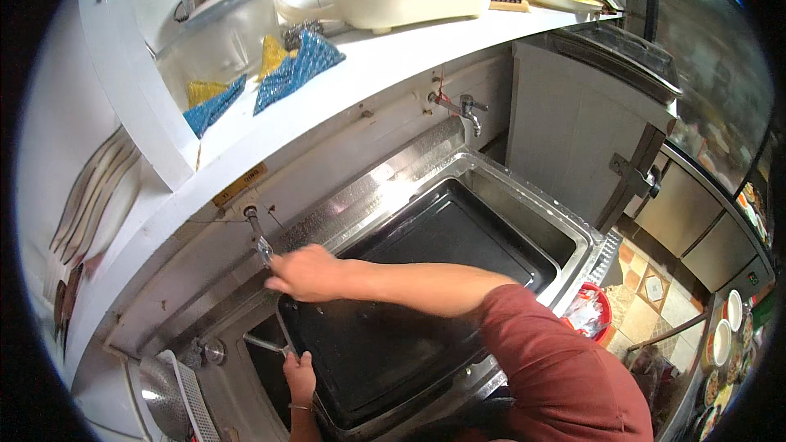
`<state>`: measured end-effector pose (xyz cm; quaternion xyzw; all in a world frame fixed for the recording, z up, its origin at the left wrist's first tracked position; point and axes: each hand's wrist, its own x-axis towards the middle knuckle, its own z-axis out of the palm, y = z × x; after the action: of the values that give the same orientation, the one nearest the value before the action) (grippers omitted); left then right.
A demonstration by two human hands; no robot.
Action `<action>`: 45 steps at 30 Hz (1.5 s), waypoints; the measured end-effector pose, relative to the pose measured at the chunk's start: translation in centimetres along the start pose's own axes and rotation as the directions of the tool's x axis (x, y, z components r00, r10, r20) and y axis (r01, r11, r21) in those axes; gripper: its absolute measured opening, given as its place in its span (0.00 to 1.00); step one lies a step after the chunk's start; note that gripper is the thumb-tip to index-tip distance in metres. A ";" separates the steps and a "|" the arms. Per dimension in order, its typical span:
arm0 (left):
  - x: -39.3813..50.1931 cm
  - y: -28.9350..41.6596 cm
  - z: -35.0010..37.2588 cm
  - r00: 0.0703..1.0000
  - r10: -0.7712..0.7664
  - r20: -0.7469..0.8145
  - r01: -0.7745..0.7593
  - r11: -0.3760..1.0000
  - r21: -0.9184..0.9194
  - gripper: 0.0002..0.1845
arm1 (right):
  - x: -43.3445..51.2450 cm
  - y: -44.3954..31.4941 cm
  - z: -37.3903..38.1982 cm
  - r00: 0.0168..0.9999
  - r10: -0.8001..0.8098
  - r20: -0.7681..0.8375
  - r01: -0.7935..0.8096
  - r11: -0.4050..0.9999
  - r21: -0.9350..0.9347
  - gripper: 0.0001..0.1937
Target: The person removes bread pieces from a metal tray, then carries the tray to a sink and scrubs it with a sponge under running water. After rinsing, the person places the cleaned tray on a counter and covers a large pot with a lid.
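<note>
A large black rectangular baking tray (pixel 393 353) lies across the stainless steel sink (pixel 556 239), its far end down inside the basin. My right forearm hides the tray's middle. At the tray's left rim, my left hand (pixel 299 374) grips the edge, thumb on top. Beside those fingers a thin metal bar (pixel 264 342) sticks out to the left; I cannot tell what it belongs to. Reaching across the tray, my right hand (pixel 310 273) is closed around the end of the left wall tap (pixel 263 248). No water stream is visible.
A second tap (pixel 470 112) juts from the wall farther right. Above the sink runs a white shelf (pixel 393 61) bearing blue scouring cloths (pixel 299 67) and a cream basin (pixel 411 1). At lower left stand a metal colander (pixel 163 396) and a white perforated basket (pixel 189 396). A red bucket (pixel 605 313) is at right.
</note>
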<state>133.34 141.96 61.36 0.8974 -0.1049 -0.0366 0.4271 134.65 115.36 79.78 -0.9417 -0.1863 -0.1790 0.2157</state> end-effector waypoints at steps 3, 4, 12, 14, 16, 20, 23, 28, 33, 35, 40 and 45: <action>0.3 -1.0 0.1 0.993 0.091 -0.071 -0.087 0.994 0.063 0.16 | -7.9 6.3 -1.9 0.995 0.083 0.049 -0.075 0.986 -0.151 0.17; 0.5 -1.5 0.1 0.996 0.065 -0.064 -0.058 0.993 0.102 0.17 | -11.9 10.2 -2.6 0.985 0.172 -0.019 -0.167 0.916 -0.365 0.16; 0.1 -3.4 2.7 0.976 0.142 -0.164 -0.134 0.989 0.061 0.15 | -35.3 15.4 -12.9 0.319 0.867 0.383 -0.890 0.135 0.436 0.39; 0.5 -0.7 3.1 0.984 0.143 -0.108 -0.145 0.989 -0.008 0.12 | -35.6 14.0 -14.9 0.358 0.833 0.423 -0.871 0.134 0.473 0.38; 0.8 1.8 3.3 0.990 0.107 -0.094 -0.110 0.994 -0.026 0.11 | -36.1 12.4 -16.3 0.277 0.930 0.241 -0.876 0.141 0.462 0.30; 3.7 2.4 7.3 0.981 0.106 -0.161 -0.118 0.991 -0.063 0.16 | -36.1 11.6 -19.8 0.447 0.891 0.078 -0.759 0.331 0.561 0.17; 5.5 0.9 10.0 0.986 -0.013 -0.168 0.000 0.997 -0.073 0.15 | -34.6 10.2 -21.7 0.466 0.885 0.005 -0.741 0.388 0.548 0.19; 5.6 0.4 11.8 0.972 -0.155 -0.177 0.092 0.942 -0.322 0.08 | -33.1 7.6 -24.9 0.489 0.869 -0.069 -0.708 0.442 0.551 0.25; 7.4 2.6 13.1 0.984 -0.145 -0.104 0.075 0.864 -0.497 0.10 | -33.2 2.7 -27.0 0.573 0.787 -0.230 -0.532 0.570 0.627 0.34; 6.8 3.5 12.0 0.962 -0.270 0.047 0.237 0.735 -0.635 0.11 | -31.2 -0.4 -27.1 0.574 0.803 -0.158 -0.581 0.536 0.613 0.35; 7.8 6.4 12.4 0.954 -0.181 0.240 0.300 0.604 -0.738 0.15 | -31.7 -7.8 -25.4 0.429 0.832 -0.351 -0.610 0.554 0.566 0.37; 8.5 9.0 11.7 0.914 -0.035 0.404 0.353 0.558 -0.751 0.17 | -35.7 -14.5 -23.9 0.333 0.785 -0.523 -0.695 0.579 0.427 0.36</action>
<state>138.35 125.67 61.13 0.5868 -0.0477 -0.2838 0.7568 91.33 106.41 89.96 -0.7736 0.3420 -0.3718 0.3827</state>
